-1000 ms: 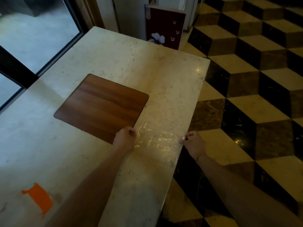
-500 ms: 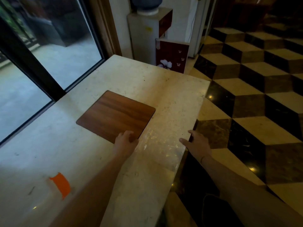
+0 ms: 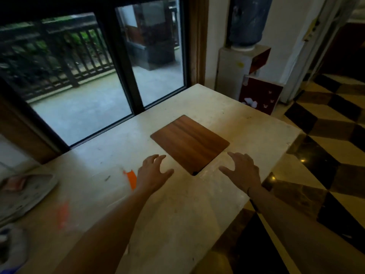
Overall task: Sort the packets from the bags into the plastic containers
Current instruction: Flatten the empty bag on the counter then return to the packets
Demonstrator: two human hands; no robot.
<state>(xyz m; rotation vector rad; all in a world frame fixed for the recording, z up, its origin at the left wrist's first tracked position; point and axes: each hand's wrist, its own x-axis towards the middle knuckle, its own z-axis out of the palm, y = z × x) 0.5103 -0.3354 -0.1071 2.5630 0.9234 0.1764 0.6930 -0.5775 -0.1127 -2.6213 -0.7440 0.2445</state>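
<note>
Left hand and right hand — both empty, fingers spread — hover over pale stone bench, flanking brown square wooden inlay.

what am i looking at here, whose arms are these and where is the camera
There is no machine here. The arms belong to a person wearing a wide-angle camera on the head, so the picture looks forward and down, as they would see it.

The left hand and right hand are both open with fingers spread, above a pale stone table. Neither holds anything.

Set flat on the table is a square wooden panel. An orange mark lies by the left hand. At the far left edge is a pale tray, too blurred to say what it holds. No packets can be made out.
</note>
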